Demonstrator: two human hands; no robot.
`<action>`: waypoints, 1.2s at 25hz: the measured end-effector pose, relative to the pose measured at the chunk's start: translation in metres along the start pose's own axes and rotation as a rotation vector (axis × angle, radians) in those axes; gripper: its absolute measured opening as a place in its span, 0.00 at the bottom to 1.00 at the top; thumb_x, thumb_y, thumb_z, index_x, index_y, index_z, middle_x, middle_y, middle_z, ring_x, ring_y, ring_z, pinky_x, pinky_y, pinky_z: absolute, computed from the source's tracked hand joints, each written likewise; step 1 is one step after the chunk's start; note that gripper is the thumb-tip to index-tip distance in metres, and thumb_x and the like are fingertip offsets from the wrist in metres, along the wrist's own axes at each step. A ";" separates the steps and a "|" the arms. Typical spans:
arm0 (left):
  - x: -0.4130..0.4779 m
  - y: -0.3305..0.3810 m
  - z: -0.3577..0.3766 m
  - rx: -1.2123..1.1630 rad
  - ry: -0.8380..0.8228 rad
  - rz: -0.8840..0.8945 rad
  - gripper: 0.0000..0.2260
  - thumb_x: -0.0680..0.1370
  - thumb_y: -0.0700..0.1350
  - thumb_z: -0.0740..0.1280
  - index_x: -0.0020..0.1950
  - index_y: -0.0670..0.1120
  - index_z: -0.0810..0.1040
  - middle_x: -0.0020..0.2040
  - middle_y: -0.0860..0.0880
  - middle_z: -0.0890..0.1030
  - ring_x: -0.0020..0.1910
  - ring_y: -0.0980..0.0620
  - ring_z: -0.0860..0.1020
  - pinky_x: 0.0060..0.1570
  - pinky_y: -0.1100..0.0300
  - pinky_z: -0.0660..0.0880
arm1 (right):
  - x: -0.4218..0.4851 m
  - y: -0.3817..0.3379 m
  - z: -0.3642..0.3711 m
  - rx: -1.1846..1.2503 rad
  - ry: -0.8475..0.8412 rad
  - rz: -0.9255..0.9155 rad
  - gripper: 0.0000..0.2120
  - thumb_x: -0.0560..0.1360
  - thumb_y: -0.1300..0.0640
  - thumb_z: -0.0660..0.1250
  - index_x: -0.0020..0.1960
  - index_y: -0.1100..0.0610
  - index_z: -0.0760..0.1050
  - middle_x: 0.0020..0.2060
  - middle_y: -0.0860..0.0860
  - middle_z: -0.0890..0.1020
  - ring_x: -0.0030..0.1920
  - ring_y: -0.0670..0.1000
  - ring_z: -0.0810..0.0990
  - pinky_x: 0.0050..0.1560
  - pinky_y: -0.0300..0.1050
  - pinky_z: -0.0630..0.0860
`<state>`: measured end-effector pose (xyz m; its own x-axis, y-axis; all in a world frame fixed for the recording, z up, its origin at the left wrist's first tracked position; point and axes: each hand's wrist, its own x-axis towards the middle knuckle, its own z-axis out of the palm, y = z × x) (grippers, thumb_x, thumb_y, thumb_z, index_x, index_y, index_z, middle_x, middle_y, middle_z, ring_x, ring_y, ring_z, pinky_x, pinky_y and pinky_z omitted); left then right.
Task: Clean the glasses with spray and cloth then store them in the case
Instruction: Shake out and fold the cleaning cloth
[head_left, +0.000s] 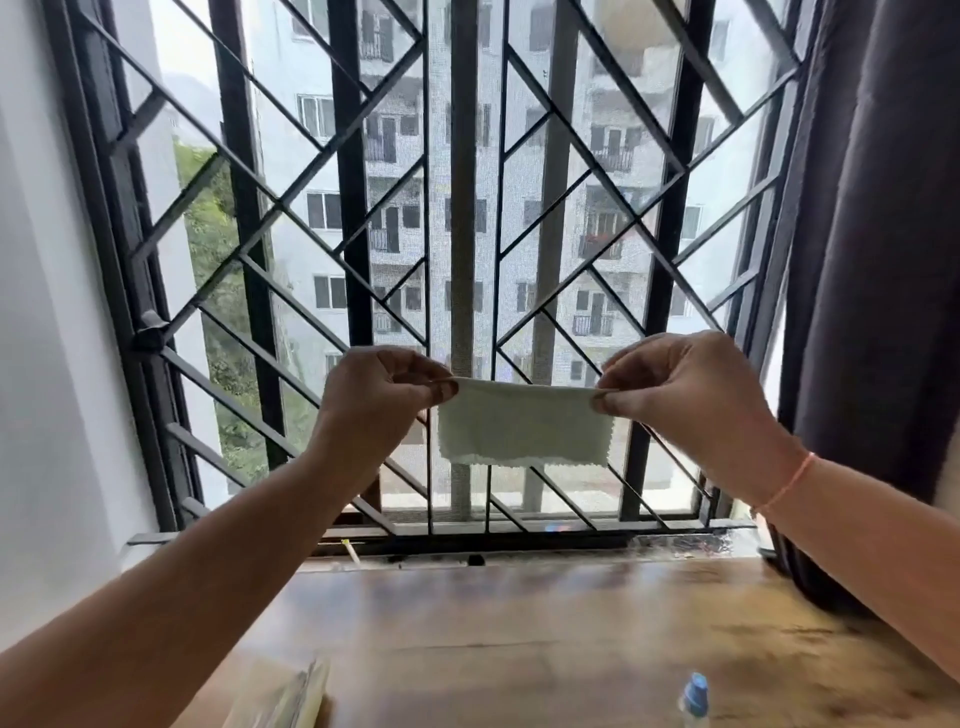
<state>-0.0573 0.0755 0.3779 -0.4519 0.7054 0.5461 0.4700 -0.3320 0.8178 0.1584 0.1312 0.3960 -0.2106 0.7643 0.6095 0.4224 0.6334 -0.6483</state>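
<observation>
High before the window grille, the left hand (384, 387) and right hand (685, 384) each pinch a top corner of the pale cleaning cloth (524, 428), stretched left to right, while the blue-capped spray bottle (693, 699), seemingly, stands near right on the table (519, 623).

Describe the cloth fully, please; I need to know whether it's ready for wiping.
The cloth is pale greenish-white, small, rectangular, soft-looking, with a pinked bottom edge. It hangs flat in the air before the window, stretched along its top edge. The left hand pinches one top corner, the right hand the other. Nothing else touches it.
</observation>
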 end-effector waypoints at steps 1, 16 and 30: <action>0.001 -0.002 -0.001 -0.055 -0.021 -0.032 0.09 0.66 0.35 0.74 0.33 0.50 0.82 0.33 0.53 0.83 0.39 0.54 0.81 0.49 0.59 0.76 | 0.000 0.001 0.003 0.031 0.005 0.018 0.07 0.59 0.62 0.78 0.31 0.53 0.81 0.34 0.50 0.85 0.38 0.51 0.83 0.48 0.55 0.80; 0.001 -0.006 -0.003 -0.362 -0.022 -0.086 0.12 0.72 0.29 0.67 0.34 0.44 0.77 0.31 0.47 0.78 0.34 0.48 0.77 0.36 0.56 0.78 | 0.006 0.013 0.022 0.738 -0.089 0.258 0.11 0.67 0.70 0.70 0.35 0.56 0.72 0.27 0.50 0.80 0.27 0.52 0.79 0.26 0.41 0.76; -0.001 -0.013 0.004 -0.368 -0.013 -0.039 0.10 0.69 0.29 0.70 0.41 0.44 0.83 0.34 0.50 0.84 0.39 0.49 0.82 0.45 0.50 0.80 | 0.001 0.021 0.029 0.710 0.033 0.180 0.10 0.68 0.73 0.67 0.37 0.60 0.82 0.33 0.55 0.84 0.37 0.53 0.81 0.39 0.45 0.80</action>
<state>-0.0600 0.0813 0.3665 -0.4536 0.7287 0.5131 0.1474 -0.5064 0.8496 0.1413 0.1488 0.3696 -0.1600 0.8671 0.4717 -0.2277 0.4325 -0.8724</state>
